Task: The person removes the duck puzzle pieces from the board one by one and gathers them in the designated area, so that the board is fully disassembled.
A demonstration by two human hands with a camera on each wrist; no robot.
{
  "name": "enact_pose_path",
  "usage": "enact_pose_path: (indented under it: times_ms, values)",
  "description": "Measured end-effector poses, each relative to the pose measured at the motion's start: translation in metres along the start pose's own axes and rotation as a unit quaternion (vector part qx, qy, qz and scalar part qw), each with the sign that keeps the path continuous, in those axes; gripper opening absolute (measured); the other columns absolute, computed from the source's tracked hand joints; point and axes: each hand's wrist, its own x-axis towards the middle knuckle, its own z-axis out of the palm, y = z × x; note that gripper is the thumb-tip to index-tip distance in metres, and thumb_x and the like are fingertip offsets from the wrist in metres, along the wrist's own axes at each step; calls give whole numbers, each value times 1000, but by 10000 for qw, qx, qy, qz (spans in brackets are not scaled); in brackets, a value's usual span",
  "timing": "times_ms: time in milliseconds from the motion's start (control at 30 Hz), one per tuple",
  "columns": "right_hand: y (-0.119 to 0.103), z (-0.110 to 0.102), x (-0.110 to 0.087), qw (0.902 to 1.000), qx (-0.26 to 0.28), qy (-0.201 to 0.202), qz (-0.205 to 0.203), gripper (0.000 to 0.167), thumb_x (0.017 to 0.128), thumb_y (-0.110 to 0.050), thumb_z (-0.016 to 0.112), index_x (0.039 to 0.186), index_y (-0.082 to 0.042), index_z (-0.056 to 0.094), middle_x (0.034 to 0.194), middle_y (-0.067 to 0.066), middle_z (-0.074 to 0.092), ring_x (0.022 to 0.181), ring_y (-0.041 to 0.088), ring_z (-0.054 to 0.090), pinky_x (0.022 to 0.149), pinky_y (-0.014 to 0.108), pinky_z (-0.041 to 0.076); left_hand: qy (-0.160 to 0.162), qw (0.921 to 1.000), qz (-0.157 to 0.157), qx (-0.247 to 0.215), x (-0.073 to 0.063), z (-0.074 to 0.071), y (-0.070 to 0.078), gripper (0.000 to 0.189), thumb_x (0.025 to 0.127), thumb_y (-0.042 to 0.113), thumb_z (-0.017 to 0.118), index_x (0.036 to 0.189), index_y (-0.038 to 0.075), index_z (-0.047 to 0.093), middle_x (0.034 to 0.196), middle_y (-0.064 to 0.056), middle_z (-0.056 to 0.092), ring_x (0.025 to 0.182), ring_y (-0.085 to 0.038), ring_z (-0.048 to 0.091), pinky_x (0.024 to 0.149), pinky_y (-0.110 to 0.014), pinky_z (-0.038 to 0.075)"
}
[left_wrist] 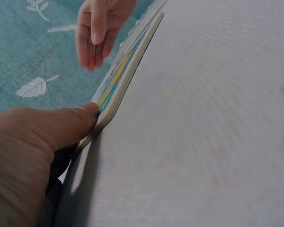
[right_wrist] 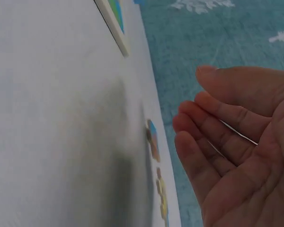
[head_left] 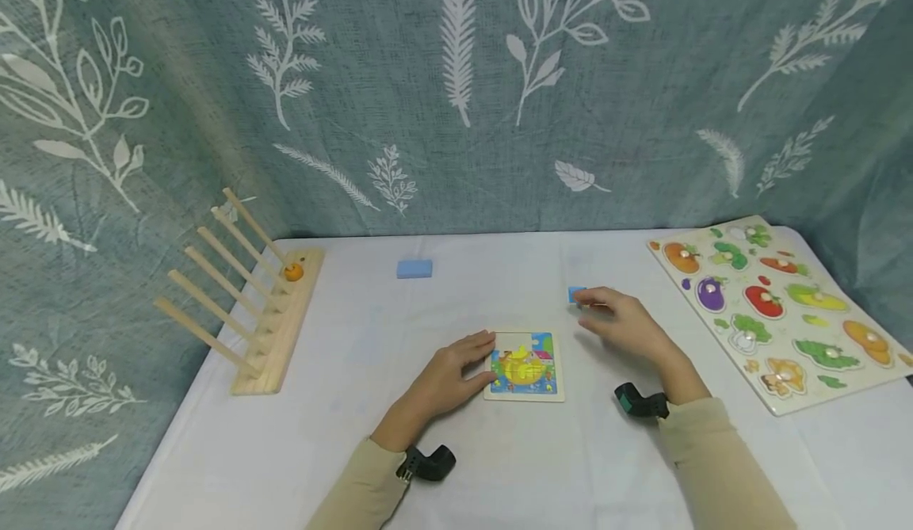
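Holding the puzzle [head_left: 525,365] flat mid-table, my left hand [head_left: 456,371] presses its edge, fingers straight. My right hand [head_left: 624,324] hovers open near small blue pieces [head_left: 576,295]. They look light, stiff; I'd pinch their edges.

I can read no words, numbers or brand marks anywhere. The small puzzle [head_left: 524,365] at the centre of the frame carries only a coloured picture, the vegetable board [head_left: 777,308] at right shows painted shapes alone, and the curtain [head_left: 456,94] behind the bench bears just white leaf prints.
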Motion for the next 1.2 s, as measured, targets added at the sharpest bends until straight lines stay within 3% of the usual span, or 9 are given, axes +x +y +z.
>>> enact_pose_path:
  times_ms: [300, 567, 833, 1200]
  values:
    - [-7, 25, 2, 9979, 243, -477, -371, 39, 89, -11, 66, 126, -2, 58, 126, 13, 61, 120, 32, 55, 102, 47, 46, 0, 9999, -99, -32, -1, 0, 1, 52, 86, 23, 71, 130, -1, 55, 141, -10, 51, 133, -26, 45, 110, -40, 38]
    - [-13, 39, 3, 9941, 527, -850, -414, 42, 87, -13, 69, 126, -3, 58, 127, 14, 59, 120, 30, 56, 103, 42, 46, -35, 9999, -120, -64, 0, 0, 0, 52, 87, 23, 70, 131, 0, 55, 141, -9, 50, 134, -25, 44, 111, -41, 37]
    - [-12, 47, 3, 9925, -163, -875, -842, 37, 86, -19, 71, 120, -10, 64, 124, 4, 62, 118, 24, 55, 101, 44, 46, -36, 9999, -137, -78, 0, -1, 1, 52, 87, 23, 70, 131, 0, 56, 141, -8, 50, 134, -25, 44, 111, -41, 38]
    - [-16, 47, 1, 9877, -549, -982, -1086, 30, 87, -16, 69, 116, -8, 68, 130, 7, 60, 124, 28, 50, 105, 48, 42, -69, 9999, -139, -37, 1, 0, 1, 52, 87, 24, 70, 131, 0, 55, 141, -9, 50, 134, -25, 44, 111, -42, 38]
